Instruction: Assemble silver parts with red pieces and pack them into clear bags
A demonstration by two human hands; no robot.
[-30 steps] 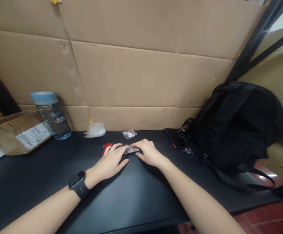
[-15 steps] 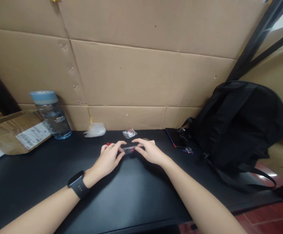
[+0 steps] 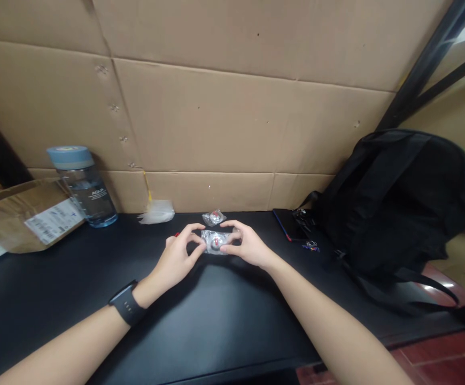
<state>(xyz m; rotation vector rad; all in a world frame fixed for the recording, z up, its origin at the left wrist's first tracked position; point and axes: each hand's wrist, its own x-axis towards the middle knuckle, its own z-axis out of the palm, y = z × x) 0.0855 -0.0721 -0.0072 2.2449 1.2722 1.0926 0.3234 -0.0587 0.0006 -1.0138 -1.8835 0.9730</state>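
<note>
Both my hands hold one small clear plastic packet (image 3: 215, 242) with a red piece inside, lifted just above the black table (image 3: 216, 321). My left hand (image 3: 178, 259), with a black watch on its wrist, pinches the packet's left end. My right hand (image 3: 245, 246) pinches its right end. A few small red pieces (image 3: 176, 235) lie on the table behind my left hand, mostly hidden by it. A second clear packet (image 3: 214, 217) lies a little farther back, near the cardboard wall.
A blue-capped water bottle (image 3: 82, 184) and a cardboard box (image 3: 24, 214) stand at the left. White plastic bags (image 3: 157, 213) lie by the wall. A black backpack (image 3: 396, 198), a dark phone (image 3: 291, 227) and small keys (image 3: 310, 246) sit at the right. Cardboard wall behind.
My hands went from pressing flat on the packet on the table to pinching its two ends and lifting it up, turned so its face shows.
</note>
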